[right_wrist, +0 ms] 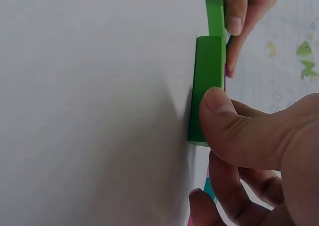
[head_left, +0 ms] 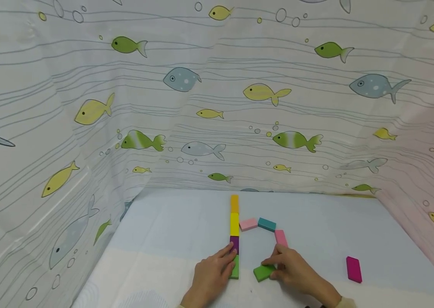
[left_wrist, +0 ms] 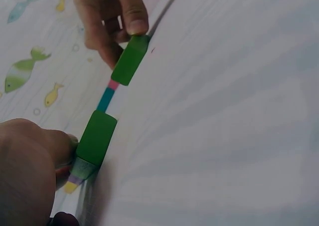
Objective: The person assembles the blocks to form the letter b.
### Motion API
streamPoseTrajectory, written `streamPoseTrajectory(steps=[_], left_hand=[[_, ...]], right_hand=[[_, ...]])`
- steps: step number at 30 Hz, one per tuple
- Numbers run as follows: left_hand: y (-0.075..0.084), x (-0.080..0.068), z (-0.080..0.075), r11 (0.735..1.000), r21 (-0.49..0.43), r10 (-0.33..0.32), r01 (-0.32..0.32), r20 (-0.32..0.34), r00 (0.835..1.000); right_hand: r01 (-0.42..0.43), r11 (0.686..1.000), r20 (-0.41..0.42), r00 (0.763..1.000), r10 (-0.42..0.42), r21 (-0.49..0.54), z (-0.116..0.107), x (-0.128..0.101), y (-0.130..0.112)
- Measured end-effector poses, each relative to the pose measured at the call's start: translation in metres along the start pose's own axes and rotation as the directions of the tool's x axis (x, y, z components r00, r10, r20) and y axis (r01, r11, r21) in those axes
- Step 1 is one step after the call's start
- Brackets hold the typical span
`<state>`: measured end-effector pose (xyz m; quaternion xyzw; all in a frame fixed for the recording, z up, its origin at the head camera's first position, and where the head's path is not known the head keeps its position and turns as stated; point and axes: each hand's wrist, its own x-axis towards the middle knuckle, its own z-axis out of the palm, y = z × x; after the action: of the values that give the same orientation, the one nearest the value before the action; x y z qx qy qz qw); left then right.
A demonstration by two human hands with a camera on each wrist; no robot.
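A straight row of blocks runs away from me: a green block (head_left: 235, 267) nearest, then a purple block (head_left: 234, 242), a yellow block (head_left: 234, 224) and an orange block (head_left: 234, 204). My left hand (head_left: 210, 273) lies along the row's left side, its fairly straight fingers touching the purple and green blocks. Right of the row, my right hand (head_left: 295, 270) pinches a second green block (right_wrist: 205, 71) between thumb and fingers, low at the table and slanted. Beyond it, a pink block (head_left: 248, 224), a teal block (head_left: 267, 224) and another pink block (head_left: 280, 238) curve from the row.
A magenta block (head_left: 353, 269) lies apart at the right on the pale table (head_left: 170, 231). A fish-patterned cloth (head_left: 236, 128) stands as walls behind and at both sides.
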<state>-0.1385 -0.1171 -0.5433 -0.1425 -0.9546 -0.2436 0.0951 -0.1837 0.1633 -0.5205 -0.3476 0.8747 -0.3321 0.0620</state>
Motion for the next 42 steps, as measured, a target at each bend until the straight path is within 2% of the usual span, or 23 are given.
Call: streamPoseTrajectory(steps=[4, 8, 15, 23, 34, 42], left_hand=[[0.001, -0.001, 0.000, 1.000, -0.002, -0.013, 0.013, 0.022, 1.000], [0.000, -0.001, 0.000, 1.000, -0.001, 0.004, -0.004, 0.021, 1.000], [0.001, 0.001, 0.000, 1.000, -0.005, 0.005, -0.005, 0.043, 0.999], [-0.001, 0.001, 0.000, 1.000, -0.005, 0.022, -0.022, 0.025, 0.999], [-0.003, 0.002, -0.002, 0.999, 0.006, 0.036, -0.036, -0.006, 0.999], [-0.002, 0.001, 0.000, 1.000, 0.013, 0.018, -0.018, -0.004, 1.000]], right_hand=[[0.018, 0.999, 0.006, 1.000, -0.018, -0.047, 0.003, 0.006, -0.002], [0.016, 0.997, 0.025, 1.000, -0.014, -0.074, 0.005, 0.013, -0.006], [-0.037, 0.997, 0.053, 0.998, 0.040, -0.068, 0.011, 0.025, -0.014], [-0.011, 0.997, 0.079, 0.997, 0.017, -0.077, 0.015, 0.034, -0.018], [-0.001, 0.998, 0.079, 0.997, 0.006, -0.064, 0.015, 0.035, -0.018], [-0.009, 0.999, 0.078, 0.997, 0.013, -0.051, 0.015, 0.034, -0.019]])
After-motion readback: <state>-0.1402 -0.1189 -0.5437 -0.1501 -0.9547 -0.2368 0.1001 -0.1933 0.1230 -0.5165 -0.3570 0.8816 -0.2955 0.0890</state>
